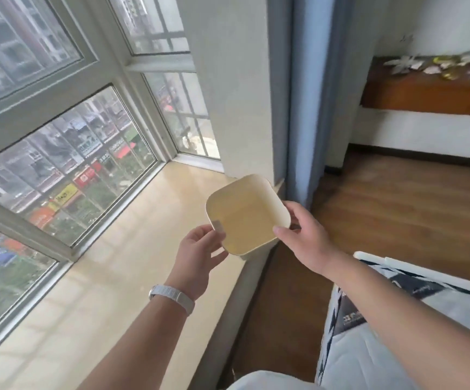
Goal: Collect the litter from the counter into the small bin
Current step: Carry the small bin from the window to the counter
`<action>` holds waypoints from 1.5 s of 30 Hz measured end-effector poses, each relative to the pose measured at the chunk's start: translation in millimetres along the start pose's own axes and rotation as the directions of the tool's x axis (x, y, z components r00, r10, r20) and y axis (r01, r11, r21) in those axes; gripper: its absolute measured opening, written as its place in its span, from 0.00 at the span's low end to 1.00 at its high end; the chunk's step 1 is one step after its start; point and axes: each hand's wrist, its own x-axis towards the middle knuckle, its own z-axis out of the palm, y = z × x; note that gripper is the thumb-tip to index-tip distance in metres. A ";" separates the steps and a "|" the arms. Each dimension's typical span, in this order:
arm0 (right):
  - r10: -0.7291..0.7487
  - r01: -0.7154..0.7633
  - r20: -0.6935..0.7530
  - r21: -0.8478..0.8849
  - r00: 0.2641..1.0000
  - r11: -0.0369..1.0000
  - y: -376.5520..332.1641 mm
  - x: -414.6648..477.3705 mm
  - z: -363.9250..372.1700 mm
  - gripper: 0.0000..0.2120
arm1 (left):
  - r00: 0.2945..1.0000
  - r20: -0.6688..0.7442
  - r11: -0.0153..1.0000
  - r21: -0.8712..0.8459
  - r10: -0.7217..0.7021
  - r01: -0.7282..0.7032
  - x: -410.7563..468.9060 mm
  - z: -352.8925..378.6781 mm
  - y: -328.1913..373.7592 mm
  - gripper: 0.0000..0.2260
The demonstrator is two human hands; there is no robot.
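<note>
over the counter (115, 277) edge, small bin (247, 218), left grip (197, 249) and right grip (304, 235) clamped on its rim

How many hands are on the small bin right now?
2. The left hand holds the small bin at its near-left corner; the right hand pinches its near-right rim, thumb over the edge.

Pale crumpled litter (436, 66) lies scattered along the brown counter (425, 92).

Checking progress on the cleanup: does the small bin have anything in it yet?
Empty. The view looks down into the bin, held by the left hand and right hand, and only its bare yellowish inside shows.
</note>
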 end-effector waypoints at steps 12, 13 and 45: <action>0.152 -0.143 -0.291 0.055 0.944 0.988 26.7 19.0 -56.9 0.25 | 0.952 0.305 0.992 0.127 -0.036 -0.003 86.6 77.5 21.5 0.05; 0.169 -0.159 -0.322 0.058 0.932 0.986 28.9 23.0 -59.8 0.23 | 0.941 0.336 0.991 0.134 -0.042 -0.003 97.7 82.4 23.3 0.05; 0.358 -0.446 -0.600 0.001 0.716 0.895 57.8 188.7 -165.8 0.26 | 0.716 0.654 0.965 0.236 -0.246 0.116 337.9 229.0 64.7 0.06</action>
